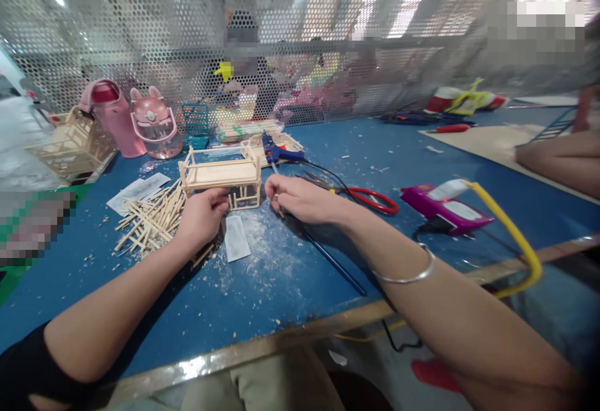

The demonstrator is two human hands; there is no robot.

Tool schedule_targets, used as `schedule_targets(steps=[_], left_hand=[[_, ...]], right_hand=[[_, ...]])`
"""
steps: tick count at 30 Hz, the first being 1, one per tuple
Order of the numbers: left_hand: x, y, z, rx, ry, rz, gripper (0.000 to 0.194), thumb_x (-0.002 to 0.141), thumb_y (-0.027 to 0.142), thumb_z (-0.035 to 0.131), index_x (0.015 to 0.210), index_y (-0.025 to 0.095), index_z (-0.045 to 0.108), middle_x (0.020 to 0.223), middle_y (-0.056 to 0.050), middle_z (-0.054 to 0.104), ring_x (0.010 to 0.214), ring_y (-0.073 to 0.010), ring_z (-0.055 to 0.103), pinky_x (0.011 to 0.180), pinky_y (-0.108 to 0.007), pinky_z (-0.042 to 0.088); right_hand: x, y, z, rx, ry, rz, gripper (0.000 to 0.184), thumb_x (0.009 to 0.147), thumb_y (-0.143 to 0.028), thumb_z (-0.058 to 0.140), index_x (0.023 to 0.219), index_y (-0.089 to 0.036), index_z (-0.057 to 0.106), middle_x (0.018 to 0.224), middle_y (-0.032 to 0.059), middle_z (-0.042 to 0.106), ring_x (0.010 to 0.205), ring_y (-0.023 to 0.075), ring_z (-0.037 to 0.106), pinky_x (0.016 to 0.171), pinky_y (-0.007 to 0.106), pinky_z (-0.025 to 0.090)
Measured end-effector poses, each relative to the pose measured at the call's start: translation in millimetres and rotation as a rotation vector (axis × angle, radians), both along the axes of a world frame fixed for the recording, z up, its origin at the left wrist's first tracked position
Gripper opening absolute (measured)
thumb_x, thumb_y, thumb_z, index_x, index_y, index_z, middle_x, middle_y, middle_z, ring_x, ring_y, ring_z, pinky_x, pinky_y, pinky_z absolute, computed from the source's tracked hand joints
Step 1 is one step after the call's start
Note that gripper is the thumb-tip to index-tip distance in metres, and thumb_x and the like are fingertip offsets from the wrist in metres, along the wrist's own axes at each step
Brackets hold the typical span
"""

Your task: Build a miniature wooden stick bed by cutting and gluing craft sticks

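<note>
1. The table (365, 142) before me is blue, strewn with pale dust and crumbs, thickest between and below my hands. Its near edge (187, 370) is a lighter strip with a glossy shine.
2. The stick model (215, 175) stands on it in front of me, its flat deck held up on thin posts.
3. My left hand (201, 217) is at the model's lower front, thumb and fingers drawn close together; I cannot tell whether they have hold of a stick.
4. My right hand (300, 198) is just beside the model's right end, fingers curled in, and I cannot tell what, if anything, is in them. A bangle (412, 273) circles that arm.
5. Loose sticks (152, 217) lie heaped left of my left hand. A glue gun (276, 150) lies behind my right hand, red handles (375, 198) to its right, then a purple device (440, 208) near a yellow tube (520, 230).
6. Beyond the table rises a perforated metal screen (178, 24); bright lights show through it, and blurred figures. At far right a co-worker's arm (557, 155) rests by a pale board (492, 139).
7. A pink bottle (124, 127) and an eared cup (157, 123) stand back left; the cup's white marks are too small for me to read. Any print on the white slip (237, 239) below the model is too blurred.
</note>
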State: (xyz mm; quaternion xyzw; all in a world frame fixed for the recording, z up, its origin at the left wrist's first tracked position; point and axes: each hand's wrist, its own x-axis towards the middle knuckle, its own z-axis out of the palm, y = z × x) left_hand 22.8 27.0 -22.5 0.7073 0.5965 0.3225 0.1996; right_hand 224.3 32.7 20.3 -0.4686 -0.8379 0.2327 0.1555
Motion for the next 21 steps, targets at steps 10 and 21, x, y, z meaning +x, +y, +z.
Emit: schedule_targets(steps=[10,21], left_hand=[[-1,1,3.3,-0.039,0.044,0.021,0.026,0.074,0.019,0.054,0.097,0.017,0.067,0.096,-0.005,0.070,0.083,-0.0161,0.064,0.080,-0.026,0.048],[-3,0,3.3,-0.020,0.064,0.024,0.025,0.076,0.020,0.051,0.094,0.019,0.068,0.095,-0.005,0.070,0.085,-0.0179,0.064,0.083,-0.029,0.046]], right_hand=[[-13,-22,4.0,0.049,-0.236,0.201,0.017,0.077,-0.010,0.041,0.089,-0.019,0.050,0.074,0.0024,0.060,0.065,0.0127,0.050,0.057,0.022,0.031],[-3,-10,6.5,0.047,-0.148,0.122,0.006,0.079,-0.019,0.046,0.079,-0.018,0.052,0.070,0.0001,0.061,0.062,0.0115,0.050,0.056,0.021,0.032]])
